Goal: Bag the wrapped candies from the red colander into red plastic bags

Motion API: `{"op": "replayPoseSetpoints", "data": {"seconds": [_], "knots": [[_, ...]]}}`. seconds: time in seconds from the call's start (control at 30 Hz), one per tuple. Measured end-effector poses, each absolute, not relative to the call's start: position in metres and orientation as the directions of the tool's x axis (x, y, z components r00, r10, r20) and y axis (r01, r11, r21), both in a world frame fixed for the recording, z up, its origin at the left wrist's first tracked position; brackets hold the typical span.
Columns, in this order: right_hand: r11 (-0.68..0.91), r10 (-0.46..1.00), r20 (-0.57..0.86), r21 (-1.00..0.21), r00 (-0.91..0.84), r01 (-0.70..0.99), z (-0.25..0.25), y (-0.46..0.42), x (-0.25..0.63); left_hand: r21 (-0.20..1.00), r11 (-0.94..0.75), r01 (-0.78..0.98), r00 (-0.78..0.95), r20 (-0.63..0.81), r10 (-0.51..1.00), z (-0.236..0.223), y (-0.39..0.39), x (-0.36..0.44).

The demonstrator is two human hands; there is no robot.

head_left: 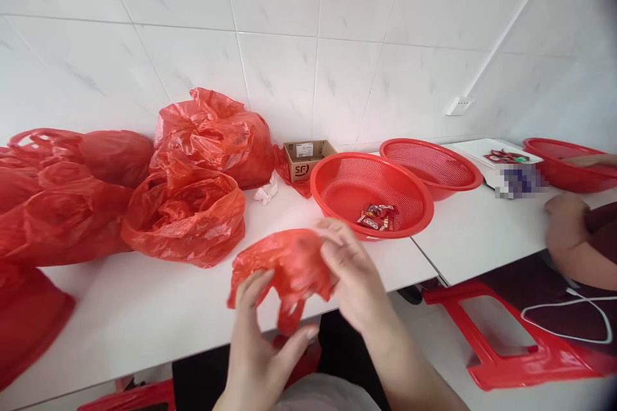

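Note:
A small red plastic bag (294, 263) with a loop handle hanging down is held up over the near edge of the white table. My right hand (354, 273) grips its right side, with fingers partly behind the plastic. At the bag's lower left is my left hand (263, 340), thumb and fingers spread wide apart; its fingertips overlap the bag, and I cannot tell whether they touch it. Just beyond, a red perforated basket (332, 196) holds several small red packets (378, 217).
Full red bags (212, 135) crowd the table's left side, near an open-topped red bag (187, 218). A cardboard box (299, 170), crumpled tissue (267, 188) and second basket (434, 164) stand behind. At right, a person's arm (569, 237) is near a red stool (501, 334).

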State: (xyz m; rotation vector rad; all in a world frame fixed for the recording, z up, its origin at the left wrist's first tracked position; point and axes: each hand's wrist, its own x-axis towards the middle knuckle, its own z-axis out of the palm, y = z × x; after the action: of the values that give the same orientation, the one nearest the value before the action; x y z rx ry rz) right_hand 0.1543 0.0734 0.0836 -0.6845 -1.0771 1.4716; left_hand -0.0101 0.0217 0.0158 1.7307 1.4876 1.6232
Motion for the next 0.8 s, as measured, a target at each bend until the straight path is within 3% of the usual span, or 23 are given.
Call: {"op": "replayPoseSetpoints", "data": {"seconds": [0.1,0.2,0.33,0.43,0.57,0.67,0.73,0.8], "knots": [[0.166,0.876,0.251,-0.958,-0.411,-0.232,0.083,0.055,0.141,0.936,-0.227,0.268,-0.221,0.289,0.931,0.013,0.033,-0.007],[0.32,0.889,0.324,-0.945,-0.324,-0.069,0.075,0.054,0.141,0.995,-0.097,-0.007,-0.244,0.093,0.965,0.019,0.043,-0.017],[0.31,0.898,0.273,-0.949,-0.345,0.057,0.059,0.072,0.14,0.925,0.022,-0.379,-0.221,-0.114,0.969,0.032,0.047,-0.023],[0.328,0.895,0.198,-0.9,-0.401,0.288,0.048,0.089,0.142,0.869,0.077,-0.489,-0.176,-0.185,0.967,0.041,0.043,-0.029],[0.19,0.973,0.056,-0.747,-0.224,0.638,0.042,0.111,0.171,0.842,0.141,-0.52,-0.372,-0.372,0.85,0.046,0.043,-0.062],[0.149,0.976,-0.034,-0.606,-0.214,0.781,0.044,0.119,0.195,0.827,0.259,-0.499,-0.382,-0.478,0.79,0.037,0.051,-0.088],[0.15,0.959,-0.134,-0.511,-0.25,0.846,0.045,0.118,0.202,0.893,0.243,-0.38,-0.433,-0.404,0.806,0.029,0.054,-0.094],[0.187,0.944,-0.165,-0.445,-0.285,0.876,0.046,0.116,0.201,0.991,0.083,-0.104,-0.566,-0.128,0.815,0.028,0.048,-0.087]]}}
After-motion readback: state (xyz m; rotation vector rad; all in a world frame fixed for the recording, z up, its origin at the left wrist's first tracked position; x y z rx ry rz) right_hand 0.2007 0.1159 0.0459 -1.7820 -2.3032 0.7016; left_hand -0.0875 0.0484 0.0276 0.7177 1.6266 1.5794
